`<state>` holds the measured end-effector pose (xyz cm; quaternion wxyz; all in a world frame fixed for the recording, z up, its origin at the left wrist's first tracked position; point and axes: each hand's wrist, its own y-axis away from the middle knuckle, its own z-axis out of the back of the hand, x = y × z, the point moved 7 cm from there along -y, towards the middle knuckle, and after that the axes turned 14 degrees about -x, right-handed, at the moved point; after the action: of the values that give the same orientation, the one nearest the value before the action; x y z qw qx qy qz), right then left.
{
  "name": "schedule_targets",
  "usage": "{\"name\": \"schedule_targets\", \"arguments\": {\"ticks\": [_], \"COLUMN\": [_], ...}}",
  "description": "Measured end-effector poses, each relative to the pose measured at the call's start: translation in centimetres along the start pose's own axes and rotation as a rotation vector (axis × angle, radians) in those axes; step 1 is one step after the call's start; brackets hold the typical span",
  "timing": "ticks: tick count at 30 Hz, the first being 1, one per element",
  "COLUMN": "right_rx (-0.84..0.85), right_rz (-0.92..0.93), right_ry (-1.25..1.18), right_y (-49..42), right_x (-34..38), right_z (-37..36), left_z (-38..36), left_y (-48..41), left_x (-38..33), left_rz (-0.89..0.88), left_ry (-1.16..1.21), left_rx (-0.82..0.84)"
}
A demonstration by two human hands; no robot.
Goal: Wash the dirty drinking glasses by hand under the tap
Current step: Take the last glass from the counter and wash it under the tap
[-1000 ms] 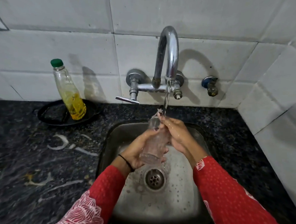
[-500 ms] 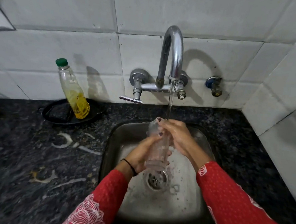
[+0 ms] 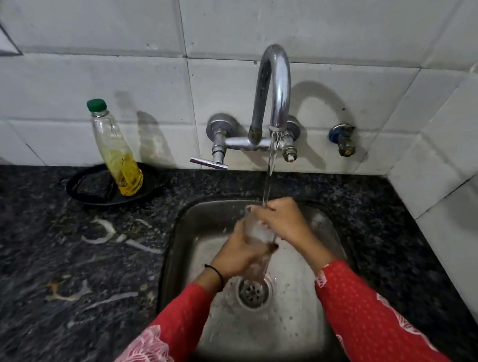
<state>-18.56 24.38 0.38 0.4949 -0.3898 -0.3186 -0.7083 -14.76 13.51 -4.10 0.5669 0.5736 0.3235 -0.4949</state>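
Left grip (image 3: 239, 255), right grip (image 3: 283, 220) around glass (image 3: 257, 233)

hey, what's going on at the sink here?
A person in red sleeves is washing a clear drinking glass over the steel sink. The left hand grips the lower part of the glass. The right hand wraps around its top, right where water from the tap lands. On the dark counter to the left, a bottle of yellow liquid sits in a black dish.
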Motion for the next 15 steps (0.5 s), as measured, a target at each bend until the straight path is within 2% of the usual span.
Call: {"name": "schedule_targets", "arguments": {"ticks": [1,2,6,7,11,13,15], "right_rx": [0.001,-0.009,-0.126,-0.105,0.162,0.110,-0.022], "right_rz": [0.027,0.020,-0.052,-0.039,0.008,0.034,0.069], "right_ry": [0.073,0.043,-0.295,-0.273,0.009,0.044,0.055], "right_y": [0.1,0.2,0.6,0.6,1.7,2.1,2.2], "right_x": [0.0,-0.1,0.1,0.2,0.5,0.3,0.2], "right_z": [-0.1,-0.2,1.2,1.2,-0.2,-0.2,0.1], "left_z": [0.3,0.5,0.6,0.9,0.9,0.7,0.3], "left_y": [-0.2,-0.2,-0.3,-0.5,-0.9,-0.5,-0.2], "left_x": [-0.3,-0.4,-1.1,-0.9,0.1,-0.1,-0.7], "left_rz": [-0.122,-0.193,-0.170,-0.176,-0.249,-0.288,-0.341], "left_ry": [-0.182,-0.238,0.012,0.037,0.056,0.063,0.061], "left_rx": [-0.095,-0.127,-0.038,-0.058,-0.095,-0.098,-0.107]}}
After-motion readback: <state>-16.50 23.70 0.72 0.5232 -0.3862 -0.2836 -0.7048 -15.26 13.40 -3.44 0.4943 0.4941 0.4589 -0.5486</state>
